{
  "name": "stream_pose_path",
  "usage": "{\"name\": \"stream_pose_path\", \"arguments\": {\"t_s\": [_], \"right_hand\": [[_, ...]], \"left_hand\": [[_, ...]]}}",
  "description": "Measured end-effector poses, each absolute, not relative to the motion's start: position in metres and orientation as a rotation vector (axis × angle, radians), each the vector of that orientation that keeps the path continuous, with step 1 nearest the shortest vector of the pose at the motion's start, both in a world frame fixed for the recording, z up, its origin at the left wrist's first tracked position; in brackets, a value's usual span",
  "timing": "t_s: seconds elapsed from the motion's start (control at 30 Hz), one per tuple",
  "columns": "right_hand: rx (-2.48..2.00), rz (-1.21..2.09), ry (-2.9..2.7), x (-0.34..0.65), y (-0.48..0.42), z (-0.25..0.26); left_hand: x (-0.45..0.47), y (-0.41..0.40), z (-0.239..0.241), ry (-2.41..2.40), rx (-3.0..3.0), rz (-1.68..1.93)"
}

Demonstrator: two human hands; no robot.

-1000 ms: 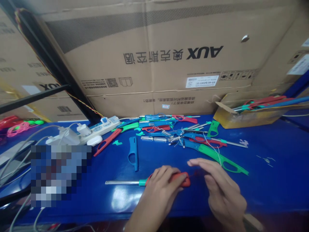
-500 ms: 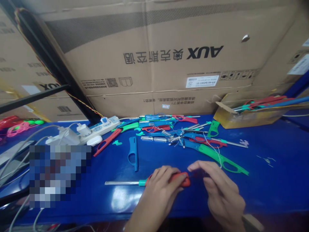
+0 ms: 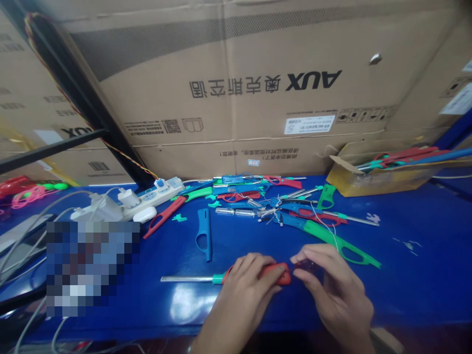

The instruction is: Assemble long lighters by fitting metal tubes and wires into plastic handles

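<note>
My left hand (image 3: 247, 285) is closed over a red long-necked lighter (image 3: 279, 273), pressing it to the table. Its metal tube (image 3: 188, 279) points left, joined to the red body by a green collar. At the lighter's right end, my right hand (image 3: 332, 290) pinches a screwdriver (image 3: 307, 265) with a dark purple, see-through handle. The thin shaft points at the lighter's end; whether it touches is too small to tell. Behind the left hand lies a blue lighter shell half (image 3: 204, 235). A green shell half (image 3: 341, 243) lies beyond my right hand.
Several lighters and loose parts are heaped at the back, with clear tubes (image 3: 235, 212) among them. An open carton (image 3: 383, 182) of lighters stands at the back right. A power strip (image 3: 158, 194) with chargers and cables takes up the left. Large cardboard (image 3: 239, 44) walls the back.
The fingers of my right hand have curled lower around the screwdriver, and its purple handle now shows more clearly. My left hand and the lighter have stayed in place.
</note>
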State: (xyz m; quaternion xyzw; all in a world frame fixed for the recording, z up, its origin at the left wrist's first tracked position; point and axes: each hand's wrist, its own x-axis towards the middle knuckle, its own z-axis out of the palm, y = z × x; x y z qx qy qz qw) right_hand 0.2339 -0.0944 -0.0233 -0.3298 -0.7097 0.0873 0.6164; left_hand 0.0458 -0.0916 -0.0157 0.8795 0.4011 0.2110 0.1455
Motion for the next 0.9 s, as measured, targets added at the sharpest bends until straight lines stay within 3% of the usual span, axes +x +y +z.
{"name": "stream_pose_path", "arguments": {"t_s": [0.9], "right_hand": [[-0.730,0.285,-1.649,0.2347,-0.0960,-0.0272]], "left_hand": [[0.0454,-0.0907,-0.0165,1.178,2.507,0.573]]}}
